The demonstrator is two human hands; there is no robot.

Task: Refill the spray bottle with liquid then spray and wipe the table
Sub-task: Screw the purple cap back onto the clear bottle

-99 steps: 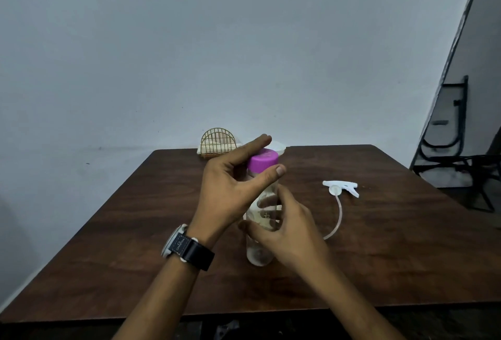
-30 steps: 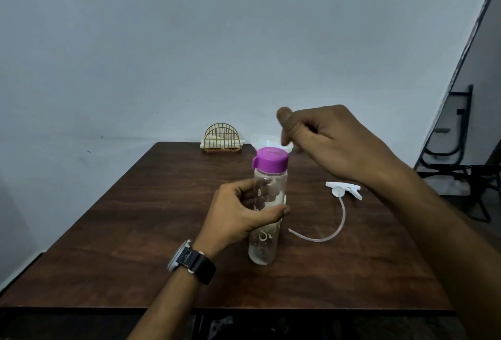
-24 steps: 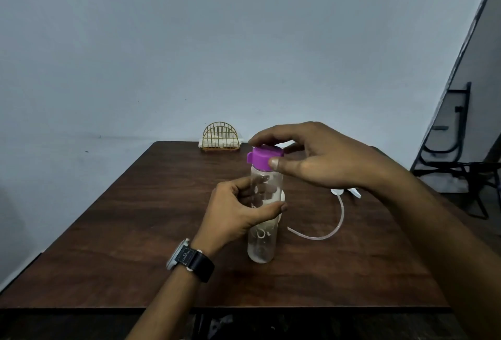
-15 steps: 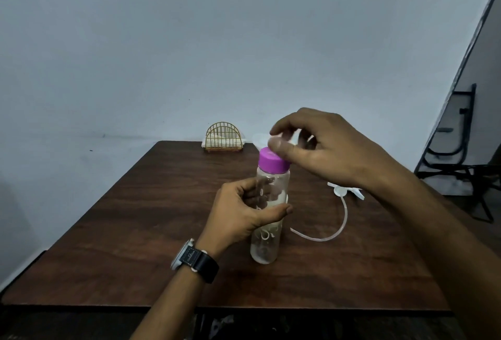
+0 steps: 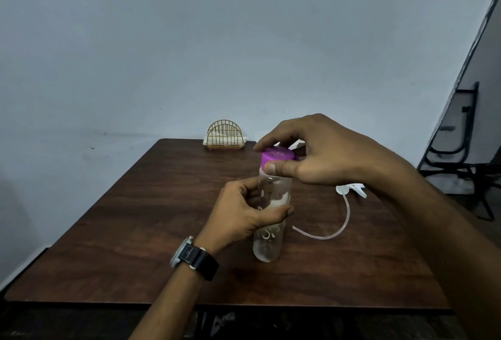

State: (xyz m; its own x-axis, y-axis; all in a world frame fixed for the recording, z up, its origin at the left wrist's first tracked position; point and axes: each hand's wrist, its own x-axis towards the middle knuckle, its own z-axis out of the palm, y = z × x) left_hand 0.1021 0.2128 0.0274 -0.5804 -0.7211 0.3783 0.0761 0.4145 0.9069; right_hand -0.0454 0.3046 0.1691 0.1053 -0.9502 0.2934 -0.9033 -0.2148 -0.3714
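Near the middle of the dark wooden surface [image 5: 135, 231], a clear bottle [image 5: 268, 242] is standing upright. A person's left hand [image 5: 244, 215], with a dark-strapped watch [image 5: 193, 257] on its wrist, is wrapping around the bottle's middle, fingers and thumb closed on it. Their right hand [image 5: 320, 155] is reaching over from three o'clock, thumb and fingertips pinching the purple cap [image 5: 276, 158] on the bottle's top. At about three o'clock from the bottle, a white spray head [image 5: 349, 190] is lying on the surface, its thin tube [image 5: 344, 220] curving back toward the bottle's base. At twelve o'clock, by the far edge, a gold wire holder [image 5: 225, 134] is standing against the wall.
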